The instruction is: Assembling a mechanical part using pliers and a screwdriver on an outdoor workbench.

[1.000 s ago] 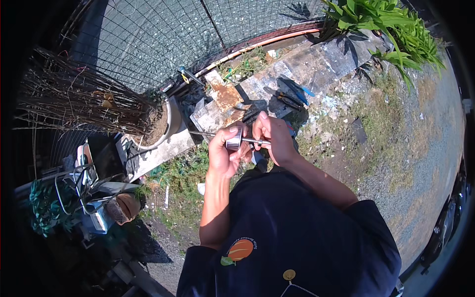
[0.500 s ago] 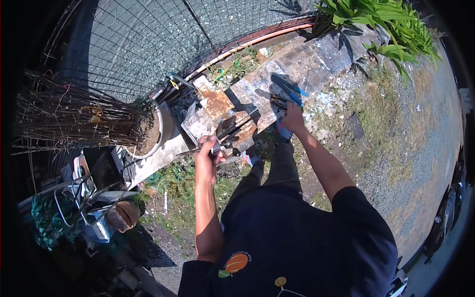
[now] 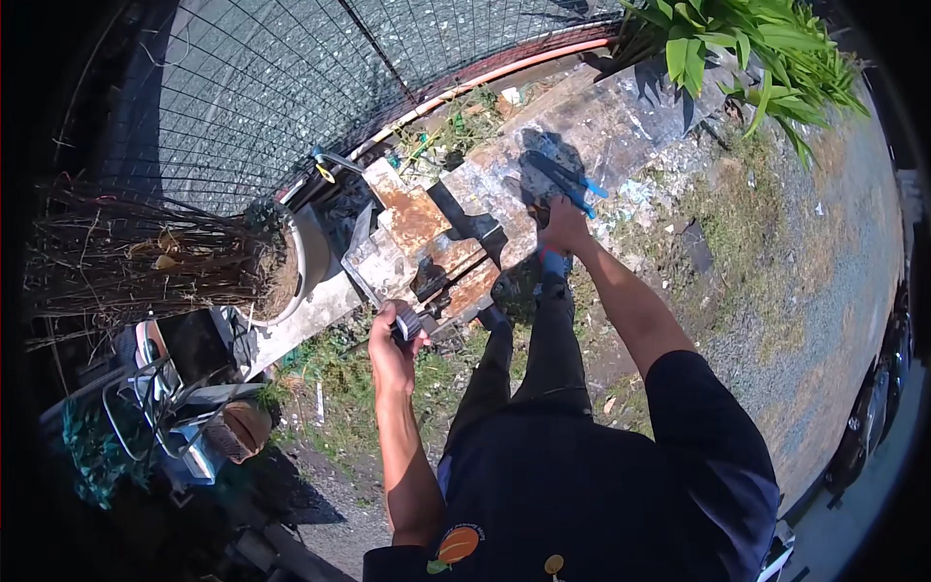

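A rusty, paint-worn bench vise stands before me on a concrete slab. My left hand, at its near left end, is closed around a dark, ridged cylindrical part. On the slab right of the vise, my right hand has its fingers curled down over a pair of pliers, which it mostly covers. Only a dark bit of them shows by the fingertips. Just beyond that hand lies a blue-handled tool, its dark end in shadow.
A wire fence with an orange pipe runs along the far side. To the left stand a pot of dry stems and a heap of discarded items. Leafy plants grow at the far right, over gravelly ground.
My right hand has moved slightly left and closed over the pliers, which lay exposed before. My left hand has come nearer to me with the ridged part, and the view has shifted a little.
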`<state>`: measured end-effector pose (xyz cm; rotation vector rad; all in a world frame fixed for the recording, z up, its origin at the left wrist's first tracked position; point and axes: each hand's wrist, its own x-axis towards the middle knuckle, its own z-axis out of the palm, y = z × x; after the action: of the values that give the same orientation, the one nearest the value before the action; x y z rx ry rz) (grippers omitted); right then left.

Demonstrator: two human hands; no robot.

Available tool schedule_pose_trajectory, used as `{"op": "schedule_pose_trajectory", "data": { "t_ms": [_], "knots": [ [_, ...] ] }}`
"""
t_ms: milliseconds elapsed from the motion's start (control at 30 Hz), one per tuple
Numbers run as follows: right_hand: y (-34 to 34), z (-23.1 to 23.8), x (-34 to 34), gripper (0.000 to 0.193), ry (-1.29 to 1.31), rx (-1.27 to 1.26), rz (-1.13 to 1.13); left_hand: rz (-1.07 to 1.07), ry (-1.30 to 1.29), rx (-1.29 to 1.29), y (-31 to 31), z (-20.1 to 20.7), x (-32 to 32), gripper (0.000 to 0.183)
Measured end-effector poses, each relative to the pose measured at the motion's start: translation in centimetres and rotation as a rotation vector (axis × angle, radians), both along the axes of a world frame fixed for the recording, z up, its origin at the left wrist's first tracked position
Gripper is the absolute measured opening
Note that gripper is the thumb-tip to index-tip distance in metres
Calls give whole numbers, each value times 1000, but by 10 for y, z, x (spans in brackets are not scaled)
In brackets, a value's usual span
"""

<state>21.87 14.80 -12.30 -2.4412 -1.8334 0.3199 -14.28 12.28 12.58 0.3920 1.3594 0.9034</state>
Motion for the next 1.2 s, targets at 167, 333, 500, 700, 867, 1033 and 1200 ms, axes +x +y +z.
{"op": "schedule_pose_trajectory", "data": {
  "t_ms": [167,333,500,700,867,1033,1200],
  "knots": [
    [-5,82,-18,45,787,-366,-265,11,-5,7,11,-4,-1,36],
    [-90,171,-67,30,1217,-11,-267,-28,-11,73,21,1,13,33],
    [-135,227,-122,19,1547,-335,-366,-5,47,133,23,8,28,23],
    [-145,231,-145,11,1592,-327,-126,-105,-5,241,18,4,24,31],
    [-135,236,-148,15,1562,-337,44,-78,-8,229,13,8,23,32],
    [-131,232,-154,18,1568,-256,145,-88,47,234,10,12,21,36],
    [-129,238,-159,22,1569,-299,148,-37,194,264,6,18,26,43]
  ]
}}
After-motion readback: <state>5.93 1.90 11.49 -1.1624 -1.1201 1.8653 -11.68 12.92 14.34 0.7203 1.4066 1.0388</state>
